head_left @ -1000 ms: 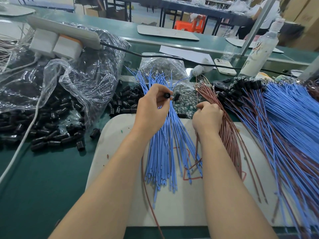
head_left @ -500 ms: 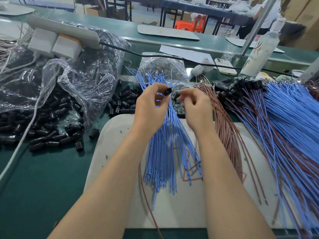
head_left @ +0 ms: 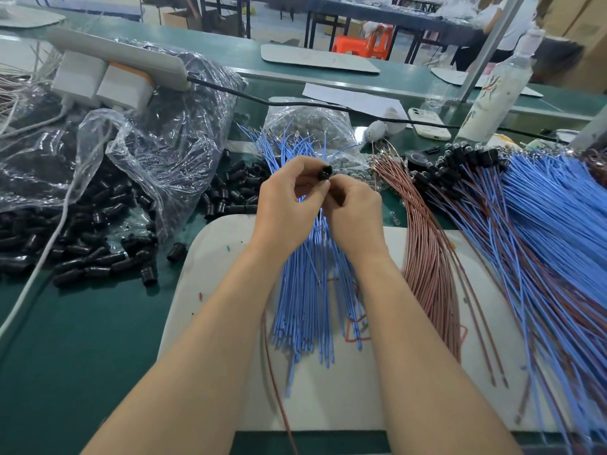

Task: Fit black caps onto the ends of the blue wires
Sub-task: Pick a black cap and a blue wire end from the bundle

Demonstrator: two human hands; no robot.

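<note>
Pinching a single black cap (head_left: 325,172) between the thumb and forefinger of the left hand (head_left: 289,205), curling the remaining fingers in behind. Holding it raised over the far edge of the white work mat (head_left: 216,257), above the fanned bundle of blue wires (head_left: 305,307).

Bunching the fingertips (head_left: 328,187) of the right hand (head_left: 356,215) together directly beneath the cap and touching the left thumb. Not possible to tell whether pinching a wire end or nothing, the contact point being hidden.

Noting the blue wires lying lengthwise down the middle of the mat, stopping short of its near edge. Noting a bundle of brown wires (head_left: 430,274) lying just beside them on the mat's right half. Noting a capped wire mass (head_left: 558,231), blue and brown mixed, spilling over the mat's right edge and carrying black fittings at its far ends.

Recording loose caps (head_left: 82,257) heaped on the green table (head_left: 65,356) off the mat's left edge, partly under a crumpled clear plastic bag (head_left: 147,152). Recording a white power strip (head_left: 124,60) resting on that bag toward the table's far left corner. Recording a white phone (head_left: 427,123) and a spray bottle (head_left: 496,93) sitting toward the far right edge.
</note>
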